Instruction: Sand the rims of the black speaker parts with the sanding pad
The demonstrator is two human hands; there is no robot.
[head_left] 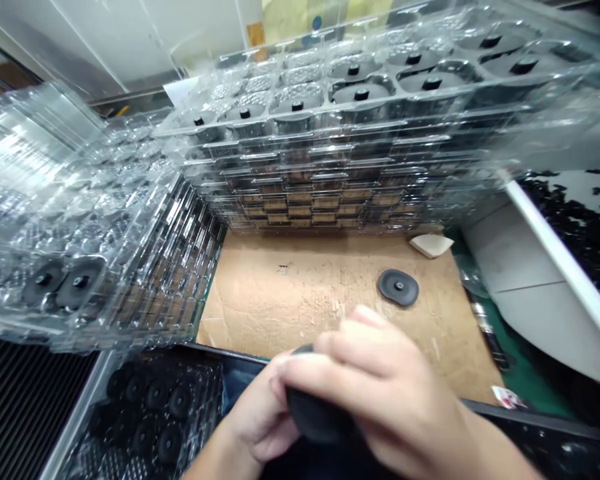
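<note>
Low in the head view, my left hand and my right hand meet around a black oval rubber part. Fingers of both hands wrap it, and the right hand covers much of its upper side. Motion blur hides its details. Beyond my right hand, a similar dark oval part with a small central stud lies flat on the brown cardboard sheet. Neither hand touches that one.
Tall stacks of clear plastic trays stand behind and at left, some pockets holding dark parts. A lower tray of black parts sits bottom left. At right are a white bin with small black pieces and a pale wedge.
</note>
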